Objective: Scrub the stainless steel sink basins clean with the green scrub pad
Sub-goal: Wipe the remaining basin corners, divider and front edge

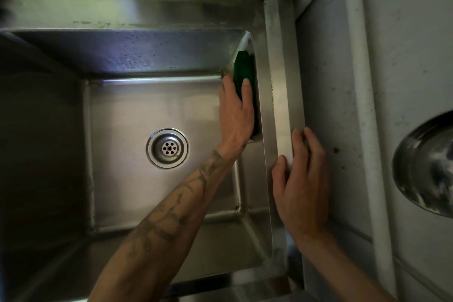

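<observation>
A deep stainless steel sink basin (127, 110) fills the middle of the head view, with a round drain (168, 148) in its floor. My left hand (236, 111) reaches in and presses a dark green scrub pad (242, 68) flat against the basin's right inner wall, near the far right corner. The pad's lower part is hidden under my fingers and palm. My right hand (300, 179) rests on the sink's raised right rim (282, 81), thumb on the inner side and fingers draped over the outer edge.
A white pipe (360, 81) runs down the grey wall to the right of the sink. A shiny metal bowl-like object (426, 167) sits at the right edge. The back ledge (122, 12) shows stains and peeling paint.
</observation>
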